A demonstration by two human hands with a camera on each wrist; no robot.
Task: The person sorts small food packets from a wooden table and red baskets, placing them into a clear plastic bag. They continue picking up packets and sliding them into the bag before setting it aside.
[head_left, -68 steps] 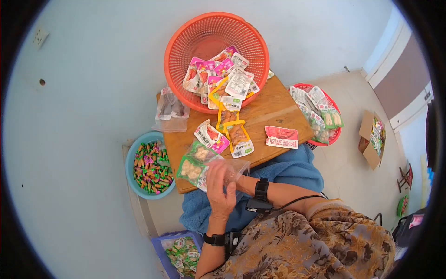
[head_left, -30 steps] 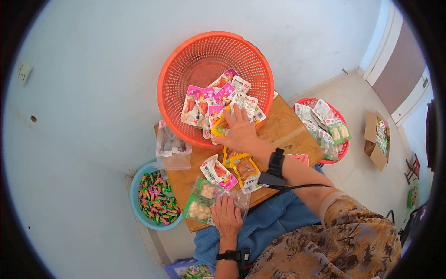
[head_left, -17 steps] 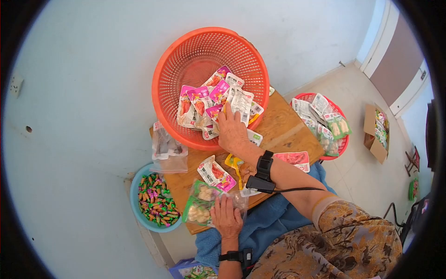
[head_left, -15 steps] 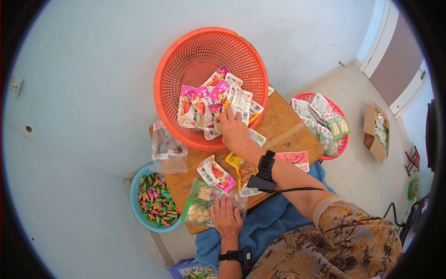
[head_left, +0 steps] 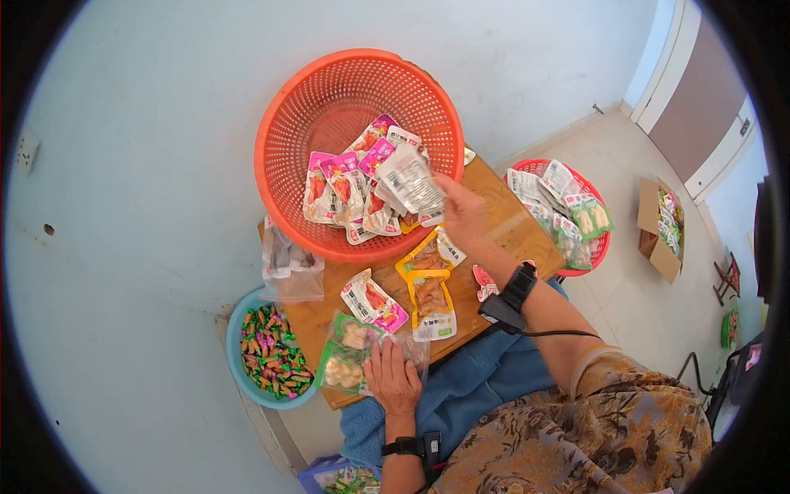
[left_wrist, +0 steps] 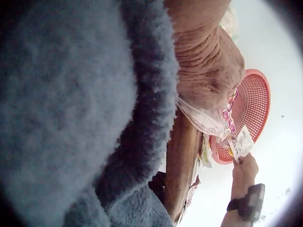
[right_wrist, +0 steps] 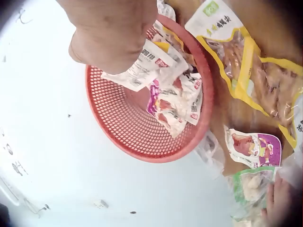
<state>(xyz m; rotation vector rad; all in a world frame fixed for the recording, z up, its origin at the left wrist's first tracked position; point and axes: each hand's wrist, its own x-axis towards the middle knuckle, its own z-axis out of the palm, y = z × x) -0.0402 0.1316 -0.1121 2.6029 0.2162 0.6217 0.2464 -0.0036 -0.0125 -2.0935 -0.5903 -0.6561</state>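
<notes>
Packet [head_left: 410,179] pinched by its edge in the right hand [head_left: 467,221] over the red basket [head_left: 288,107] could slip — the fingers catch so little — while the left hand [head_left: 393,380], fingers extended, rests on a clear bag [head_left: 420,349] on the bench [head_left: 512,219].

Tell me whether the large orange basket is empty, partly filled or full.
Partly filled: packets lie heaped against the near side of the orange basket, while bare mesh shows along its far side.

Smooth, slightly glossy wood tabletop [head_left: 502,216], centre; perforated orange plastic basket [head_left: 265,165], upper centre; matt, fuzzy blue cloth [head_left: 461,387] at lower centre.
</notes>
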